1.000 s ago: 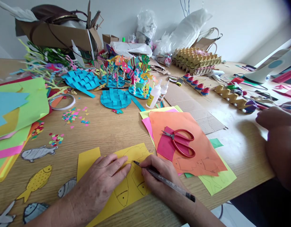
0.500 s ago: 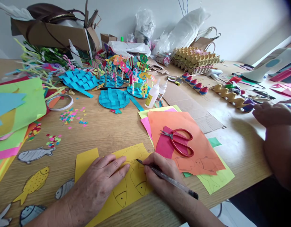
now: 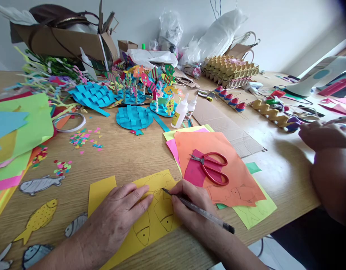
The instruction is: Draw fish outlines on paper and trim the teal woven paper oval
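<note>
My left hand (image 3: 118, 213) lies flat, fingers spread, on a yellow paper sheet (image 3: 153, 225) near the table's front edge. Fish outlines are drawn on that sheet. My right hand (image 3: 191, 206) grips a black pen (image 3: 202, 213) with its tip touching the yellow sheet beside the left fingertips. Red-handled scissors (image 3: 212, 168) rest on a pink scrap atop an orange sheet (image 3: 217, 150) just right of my right hand.
Cut-out paper fish (image 3: 38, 221) lie at the front left beside stacked coloured paper (image 3: 23, 127). Blue woven paper discs (image 3: 133, 117), glue bottles (image 3: 180, 111), a tape ring (image 3: 68, 122), egg cartons (image 3: 231, 67) and a cardboard box (image 3: 63, 41) crowd the back. Another person's hand (image 3: 324, 135) works at the right.
The pen tip has shifted slightly right along the fish outline. My left hand stays pressed on the yellow sheet. The other person's hand at the right has moved a little.
</note>
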`<act>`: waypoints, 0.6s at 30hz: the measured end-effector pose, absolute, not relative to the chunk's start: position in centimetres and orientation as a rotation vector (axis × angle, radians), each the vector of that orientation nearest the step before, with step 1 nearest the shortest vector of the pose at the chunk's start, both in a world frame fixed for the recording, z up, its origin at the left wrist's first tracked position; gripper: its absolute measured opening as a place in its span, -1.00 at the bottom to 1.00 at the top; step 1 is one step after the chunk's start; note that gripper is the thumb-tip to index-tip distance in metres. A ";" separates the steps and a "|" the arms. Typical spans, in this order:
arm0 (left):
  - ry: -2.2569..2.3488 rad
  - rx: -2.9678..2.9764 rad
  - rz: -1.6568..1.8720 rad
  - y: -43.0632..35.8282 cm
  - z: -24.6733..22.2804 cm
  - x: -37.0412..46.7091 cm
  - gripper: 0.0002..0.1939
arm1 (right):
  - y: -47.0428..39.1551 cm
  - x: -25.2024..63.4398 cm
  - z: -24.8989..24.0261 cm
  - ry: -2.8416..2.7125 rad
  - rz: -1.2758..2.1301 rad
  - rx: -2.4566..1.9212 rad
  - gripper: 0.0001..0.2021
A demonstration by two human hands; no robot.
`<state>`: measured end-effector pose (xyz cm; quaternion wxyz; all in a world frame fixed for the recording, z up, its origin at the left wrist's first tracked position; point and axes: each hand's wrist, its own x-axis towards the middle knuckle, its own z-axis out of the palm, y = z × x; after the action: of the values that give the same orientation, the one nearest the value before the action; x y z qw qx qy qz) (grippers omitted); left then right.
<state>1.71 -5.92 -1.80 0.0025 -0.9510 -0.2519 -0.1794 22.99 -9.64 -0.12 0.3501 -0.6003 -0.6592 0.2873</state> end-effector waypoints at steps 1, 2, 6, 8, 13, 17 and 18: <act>-0.789 -2.981 -0.568 -5.9 -1.8 1.7 -0.53 | -9.6 23.0 -0.1 -1.708 0.741 -1.555 -0.87; -0.788 -2.976 -0.575 -5.9 -1.8 1.7 -0.53 | -9.6 23.0 -0.1 -1.709 0.741 -1.556 -0.87; -0.770 -2.960 -0.608 -5.8 -1.5 1.9 -0.53 | -9.7 23.0 -0.2 -1.701 0.772 -1.557 -0.87; -0.767 -2.960 -0.607 -5.8 -1.3 1.9 -0.53 | -9.8 23.0 -0.2 -1.663 0.808 -1.564 -0.88; -0.763 -2.960 -0.550 -5.8 -1.3 1.8 -0.53 | -9.7 23.2 0.8 -1.391 1.018 -1.627 -0.91; -0.759 -2.957 -0.575 -5.8 -1.3 1.8 -0.55 | -9.3 23.1 1.5 -1.431 1.199 -1.548 -0.89; -0.757 -2.958 -0.579 -5.8 -1.3 1.9 -0.55 | -9.3 23.1 1.5 -1.467 1.187 -1.541 -0.88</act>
<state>1.88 -5.82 -1.31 0.0170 -0.9516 -0.2437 -0.1864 23.07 -9.28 1.45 0.3454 -0.5935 -0.5652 0.4571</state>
